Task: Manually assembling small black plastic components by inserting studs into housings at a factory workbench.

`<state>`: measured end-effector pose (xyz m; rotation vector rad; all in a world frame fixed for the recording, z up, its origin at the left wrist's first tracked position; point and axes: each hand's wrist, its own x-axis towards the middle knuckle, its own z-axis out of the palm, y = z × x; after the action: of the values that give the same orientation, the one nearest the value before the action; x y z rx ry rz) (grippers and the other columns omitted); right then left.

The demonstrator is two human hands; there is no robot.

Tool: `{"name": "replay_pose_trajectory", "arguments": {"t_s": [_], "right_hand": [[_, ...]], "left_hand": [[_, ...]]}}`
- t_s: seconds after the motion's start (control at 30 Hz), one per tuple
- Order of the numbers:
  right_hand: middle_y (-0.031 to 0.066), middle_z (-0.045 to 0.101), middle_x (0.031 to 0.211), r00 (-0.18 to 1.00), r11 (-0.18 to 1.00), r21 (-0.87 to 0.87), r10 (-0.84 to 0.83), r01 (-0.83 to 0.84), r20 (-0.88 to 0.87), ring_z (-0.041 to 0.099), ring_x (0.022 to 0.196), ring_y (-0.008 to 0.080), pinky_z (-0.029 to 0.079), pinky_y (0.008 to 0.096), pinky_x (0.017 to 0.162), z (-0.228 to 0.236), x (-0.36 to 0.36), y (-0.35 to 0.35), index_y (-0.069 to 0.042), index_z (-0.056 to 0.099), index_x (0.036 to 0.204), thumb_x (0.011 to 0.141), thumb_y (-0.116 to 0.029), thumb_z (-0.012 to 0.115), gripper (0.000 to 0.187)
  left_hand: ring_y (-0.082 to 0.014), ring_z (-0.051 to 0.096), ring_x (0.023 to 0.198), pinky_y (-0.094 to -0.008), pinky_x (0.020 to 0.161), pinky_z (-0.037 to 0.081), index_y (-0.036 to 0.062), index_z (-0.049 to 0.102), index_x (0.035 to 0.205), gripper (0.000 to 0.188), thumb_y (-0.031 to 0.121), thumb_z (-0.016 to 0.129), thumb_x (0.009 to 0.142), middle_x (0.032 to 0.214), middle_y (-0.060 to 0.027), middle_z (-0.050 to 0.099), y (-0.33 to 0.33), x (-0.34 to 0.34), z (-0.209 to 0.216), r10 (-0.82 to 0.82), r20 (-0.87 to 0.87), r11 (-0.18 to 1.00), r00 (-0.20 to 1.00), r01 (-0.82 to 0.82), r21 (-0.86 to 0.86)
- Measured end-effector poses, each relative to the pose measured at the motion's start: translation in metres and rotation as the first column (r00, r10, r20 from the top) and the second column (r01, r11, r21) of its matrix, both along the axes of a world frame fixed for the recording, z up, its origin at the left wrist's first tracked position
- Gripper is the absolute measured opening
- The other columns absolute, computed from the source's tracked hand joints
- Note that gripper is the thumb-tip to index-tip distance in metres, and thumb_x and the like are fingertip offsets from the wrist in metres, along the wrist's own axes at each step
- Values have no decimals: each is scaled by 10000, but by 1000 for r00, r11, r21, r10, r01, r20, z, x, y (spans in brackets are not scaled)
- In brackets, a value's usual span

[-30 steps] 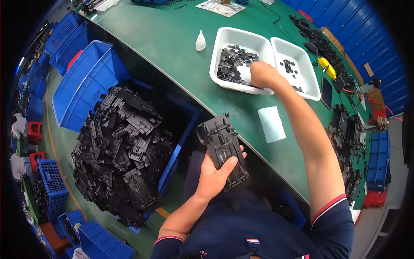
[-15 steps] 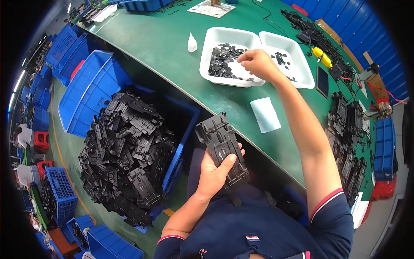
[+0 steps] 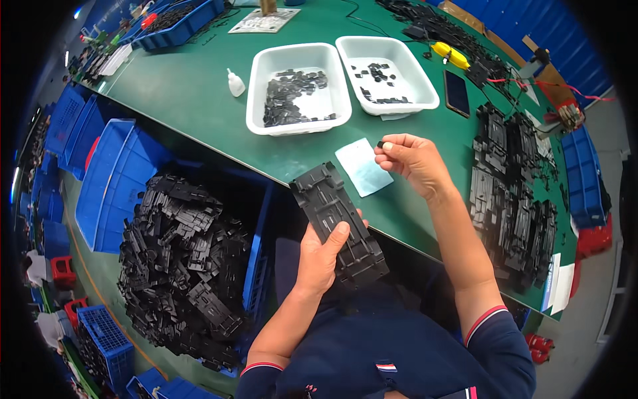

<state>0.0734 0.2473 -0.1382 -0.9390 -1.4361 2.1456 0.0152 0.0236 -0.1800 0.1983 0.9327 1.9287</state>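
A long black molded plastic part lies tilted in my left hand, which is closed round its lower side with the thumb on top. Between the thumb and fingertips of my right hand is a small black plastic piece, held above the table just right of the long part. Below that hand a pale blue sheet lies on the table. Two white plastic tubs stand further off: the left tub holds a heap of small black pieces, the right tub fewer of them.
To my left, a blue crate is piled high with black plastic parts. Rows of similar parts cover the table's right side. A white squeeze bottle, a phone and a yellow object with a cable lie around the tubs.
My right hand has drawn back from the tubs toward the long part, now with a small black piece showing in its fingertips. The view has shifted, and my left hand still holds the long part.
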Motion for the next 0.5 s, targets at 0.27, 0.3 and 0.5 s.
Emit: {"name": "replay_pose_trajectory", "arguments": {"t_s": [0.27, 0.3, 0.5], "right_hand": [[58, 658, 854, 997, 998, 58, -1, -3, 81, 632, 745, 124, 519, 228, 638, -9, 7, -4, -1, 641, 970, 847, -81, 671, 150], [56, 657, 847, 996, 995, 99, -11, 2, 92, 627, 733, 119, 514, 230, 629, -9, 6, -4, -1, 646, 961, 840, -73, 670, 143], [44, 656, 815, 985, 940, 340, -42, -17, 166, 596, 691, 91, 482, 226, 603, -16, -6, -3, 14, 669, 937, 814, -48, 651, 139]], "left_hand": [[-280, 608, 1081, -405, 846, 572, -13, 495, 1239, 367, 128, 607, 919, 1222, -164, 577, 8, -1, 1, -72, 103, 997, 992, 72, 10], [-284, 606, 1088, -410, 846, 573, -12, 492, 1244, 371, 127, 605, 920, 1232, -164, 572, 10, -1, 0, -67, 104, 998, 992, 66, 18], [-305, 595, 1109, -433, 847, 575, -3, 474, 1269, 390, 127, 597, 923, 1288, -159, 536, 21, -5, -4, -91, 133, 994, 987, 83, 68]]}}
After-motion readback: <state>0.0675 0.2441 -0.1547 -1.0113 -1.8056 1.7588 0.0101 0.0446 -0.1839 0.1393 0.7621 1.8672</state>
